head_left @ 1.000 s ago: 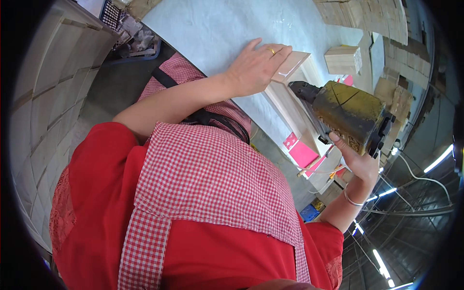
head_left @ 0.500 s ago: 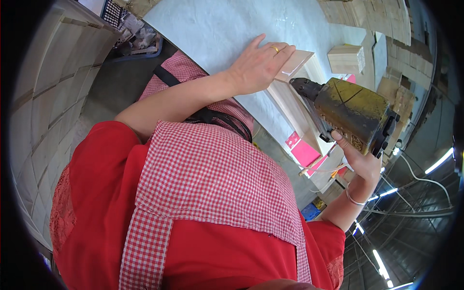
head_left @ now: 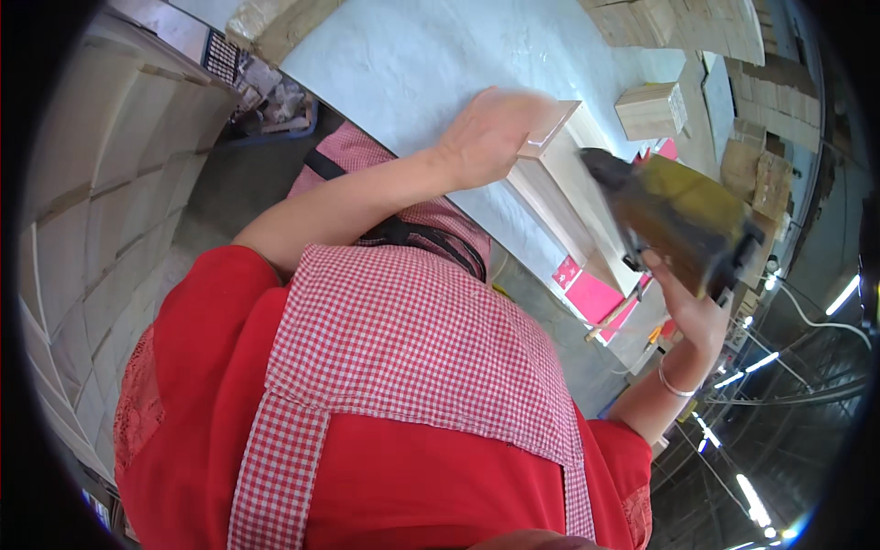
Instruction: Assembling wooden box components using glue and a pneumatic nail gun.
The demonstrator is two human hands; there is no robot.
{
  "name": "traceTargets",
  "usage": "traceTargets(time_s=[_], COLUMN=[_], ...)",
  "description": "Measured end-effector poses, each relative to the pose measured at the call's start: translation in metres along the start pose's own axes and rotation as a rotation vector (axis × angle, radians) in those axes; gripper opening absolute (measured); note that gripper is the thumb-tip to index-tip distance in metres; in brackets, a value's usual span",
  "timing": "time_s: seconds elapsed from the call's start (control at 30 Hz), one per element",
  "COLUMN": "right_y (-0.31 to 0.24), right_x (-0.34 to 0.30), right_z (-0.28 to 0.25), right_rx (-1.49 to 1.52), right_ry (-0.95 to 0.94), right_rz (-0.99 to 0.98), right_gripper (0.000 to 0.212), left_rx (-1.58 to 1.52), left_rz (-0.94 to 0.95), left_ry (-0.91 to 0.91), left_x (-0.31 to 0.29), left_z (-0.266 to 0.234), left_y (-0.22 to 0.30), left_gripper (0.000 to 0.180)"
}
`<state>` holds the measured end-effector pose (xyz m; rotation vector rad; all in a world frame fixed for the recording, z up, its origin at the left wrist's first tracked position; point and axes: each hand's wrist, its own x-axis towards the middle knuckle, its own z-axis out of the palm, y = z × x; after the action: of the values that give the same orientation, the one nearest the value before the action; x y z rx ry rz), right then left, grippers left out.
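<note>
My right hand (head_left: 692, 307) grips a worn yellow and black nail gun (head_left: 687, 211), blurred by motion. Its dark nose points toward the bench, slightly apart from a long open wooden frame (head_left: 587, 183). A small wooden end panel (head_left: 552, 130) stands across the frame's far end, with a wet-looking white streak along its edge. Beside that panel is my left hand (head_left: 500, 137), its fingers smeared by motion, so whether it grips or only touches the wood cannot be made out.
The frame lies on a pale grey bench (head_left: 394, 64). A wooden block (head_left: 651, 110) sits to its right, and pink-red sheets (head_left: 591, 295) lie near its close end. Stacked boards (head_left: 119, 165) rise at the left, beyond them a blue crate (head_left: 284, 119) of scraps. More wood stands far right.
The nail gun has drawn back from the end panel, moving right and toward me. My left hand has shifted slightly and blurred, its fingers no longer lying clearly over the panel's edge.
</note>
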<state>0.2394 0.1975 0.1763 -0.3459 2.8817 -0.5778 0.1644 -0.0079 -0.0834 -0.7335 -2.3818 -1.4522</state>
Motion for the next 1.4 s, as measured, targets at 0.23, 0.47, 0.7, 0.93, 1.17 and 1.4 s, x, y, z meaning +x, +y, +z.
traceTargets(time_s=[0.23, 0.47, 0.7, 0.93, 1.17, 1.4], right_y=[0.032, 0.183, 0.213, 0.224, 0.169, 0.164], right_x=[-0.075, -0.157, -0.151, -0.136, -0.071, -0.072], right_z=[-0.006, 0.088, 0.169, 0.167, 0.150, 0.145], right_rx=[0.071, -0.408, -0.481, -0.240, 0.490, 0.518], right_ry=[0.644, 0.550, 0.555, 0.559, 0.736, 0.661], right_rz=[0.804, 0.627, 0.790, 0.794, 0.769, 0.780], right_gripper=[0.029, 0.044, 0.053, 0.047, 0.047, 0.047], left_rx=[0.077, 0.055, 0.129, 0.006, -0.178, -0.355], left_rz=[-0.262, -0.557, -0.477, -0.425, -0.370, -0.207], left_ry=[-0.419, -0.761, -0.618, -0.510, -0.480, -0.377], left_x=[0.036, 0.081, 0.080, 0.070, 0.069, 0.077], left_z=[-0.050, -0.072, -0.052, -0.031, -0.031, -0.051], left_y=[0.017, 0.030, 0.013, -0.010, -0.015, -0.004], left_gripper=[0.049, 0.041, 0.049, 0.066, 0.072, 0.080])
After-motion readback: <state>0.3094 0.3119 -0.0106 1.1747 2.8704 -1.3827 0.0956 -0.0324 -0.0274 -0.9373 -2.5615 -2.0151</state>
